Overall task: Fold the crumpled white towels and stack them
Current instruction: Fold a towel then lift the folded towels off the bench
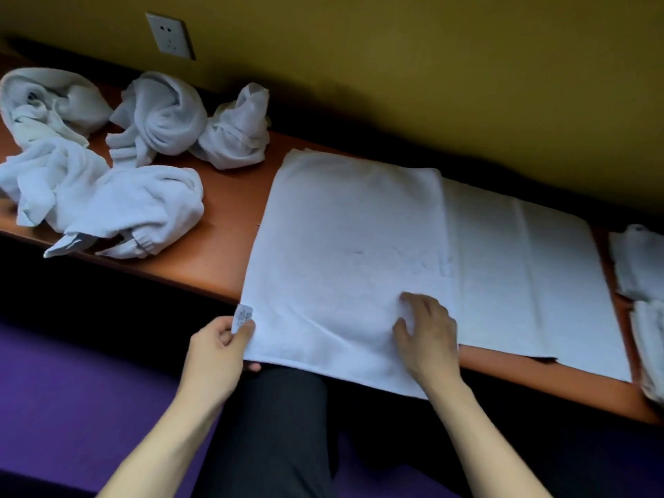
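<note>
White towel (pixel 345 246) half-folded on orange shelf (pixel 222 224); left hand (pixel 219 348) pinching its near corner, right hand (pixel 424 332) flat on top, fingers straight. Crumpled towels (pixel 107 156) left unfolded; folded stack (pixel 643 282) begun at right.

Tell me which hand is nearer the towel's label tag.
Left. The left hand pinches the towel corner right at the label tag; the right hand presses flat on the towel, well off to the tag's right.
</note>
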{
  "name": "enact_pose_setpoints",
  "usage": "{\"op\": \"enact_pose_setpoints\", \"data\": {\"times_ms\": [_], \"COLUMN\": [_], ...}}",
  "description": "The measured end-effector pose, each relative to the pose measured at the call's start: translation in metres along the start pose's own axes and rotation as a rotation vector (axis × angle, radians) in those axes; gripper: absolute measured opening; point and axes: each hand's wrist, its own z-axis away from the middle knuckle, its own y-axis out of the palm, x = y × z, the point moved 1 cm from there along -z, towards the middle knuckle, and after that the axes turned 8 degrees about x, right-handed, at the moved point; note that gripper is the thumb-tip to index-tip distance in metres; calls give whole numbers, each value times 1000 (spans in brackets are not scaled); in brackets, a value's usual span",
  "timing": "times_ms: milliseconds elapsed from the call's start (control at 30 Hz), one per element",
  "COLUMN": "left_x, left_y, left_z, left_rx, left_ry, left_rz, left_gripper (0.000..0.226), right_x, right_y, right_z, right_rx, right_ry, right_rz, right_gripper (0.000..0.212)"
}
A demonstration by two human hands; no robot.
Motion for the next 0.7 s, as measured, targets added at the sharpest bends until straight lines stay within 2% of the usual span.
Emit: {"op": "enact_pose_setpoints", "data": {"times_ms": [100,167,233,300,367,467,600,700], "left_x": [4,6,8,7,4,-6,-27,-39], "left_y": [2,3,3,4,5,3,-3,-8], "left_z": [5,7,10,13,17,25,47,66], "left_rx": [-28,-41,-56,-64,-65,-63,-144,-165], "left_ry": [18,27,31,30,31,68,151,228], "left_rz": [-54,-65,-62,-50,-31,1,99,167], "left_gripper": [19,23,24,22,19,17,19,24], "right_x": [-38,-52,-57,-55,-55,-48,-33,-27], "right_y": [-6,-9,-4,-1,0,-14,-59,-92], "right_z": [58,82,93,96,96,100,119,133], "right_rx": [-131,-51,90,173,144,-17,-263,-408], "right_ry": [357,589,677,680,632,565,464,346], "right_rz": [-65,-218,-478,-715,-786,-829,-910,-1048], "right_gripper": [44,49,45,35,26,13,5,22]}}
